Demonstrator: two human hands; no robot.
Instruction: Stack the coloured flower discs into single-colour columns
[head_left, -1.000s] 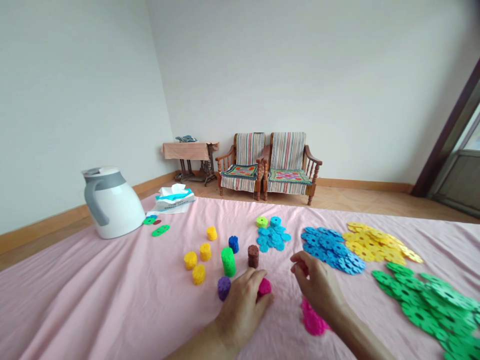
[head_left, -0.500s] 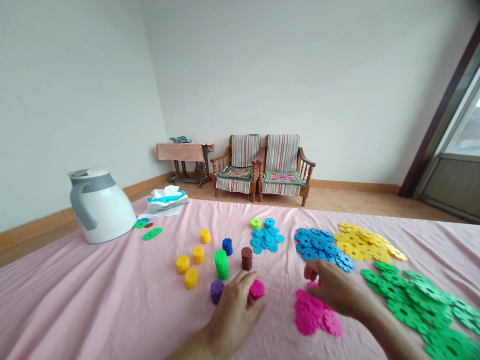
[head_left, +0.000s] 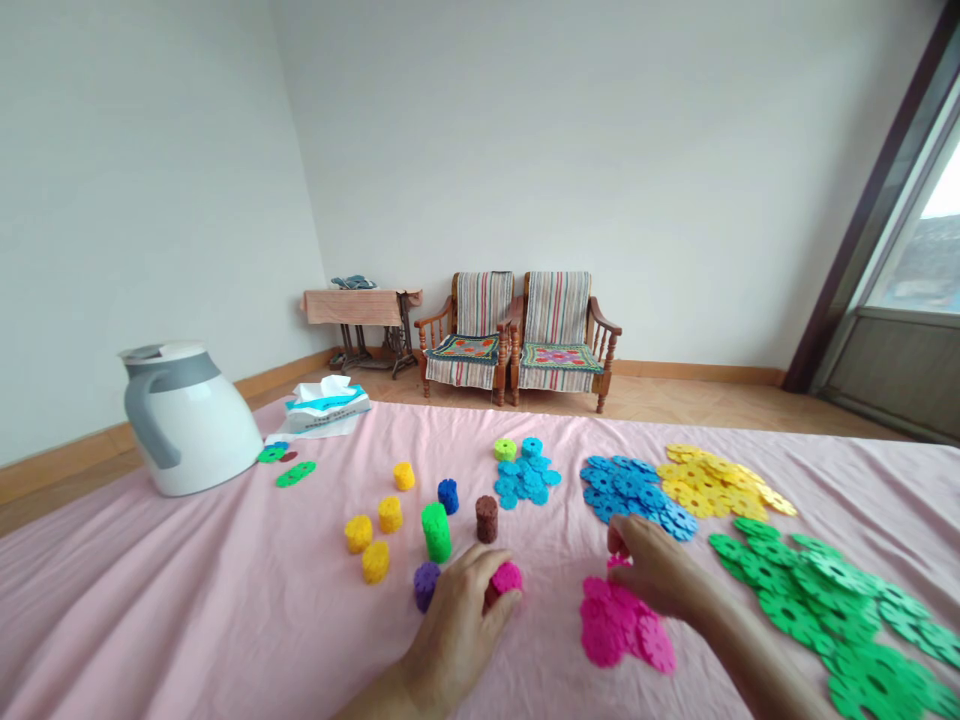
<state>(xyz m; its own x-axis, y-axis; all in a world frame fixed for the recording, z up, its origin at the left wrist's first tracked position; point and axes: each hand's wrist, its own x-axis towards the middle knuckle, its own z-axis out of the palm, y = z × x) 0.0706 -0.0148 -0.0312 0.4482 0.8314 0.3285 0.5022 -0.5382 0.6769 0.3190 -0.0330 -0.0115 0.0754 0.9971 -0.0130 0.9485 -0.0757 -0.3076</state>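
My left hand [head_left: 469,618] is curled around a short pink stack of notched discs [head_left: 507,578] standing on the cloth. At the far edge of the loose pink disc pile [head_left: 624,622], my right hand [head_left: 651,565] pinches a pink disc [head_left: 619,563] between thumb and fingers. Close to my left hand stand a purple stack [head_left: 427,586], a tall green stack [head_left: 436,532] and a brown stack [head_left: 487,519]. A dark blue stack [head_left: 448,496] and several yellow stacks [head_left: 376,562] are further left and back.
Loose blue [head_left: 634,492], yellow [head_left: 720,480] and green discs [head_left: 825,590] lie in piles at right. Light blue discs [head_left: 528,482] sit behind the brown stack, beside a lime stack [head_left: 505,449]. A white jug [head_left: 199,420] and a tissue box [head_left: 328,405] stand at left on the pink cloth.
The view has shifted slightly to the right. My right fingers have closed on a pink disc at the pile's far edge. My left hand stays around the pink stack.
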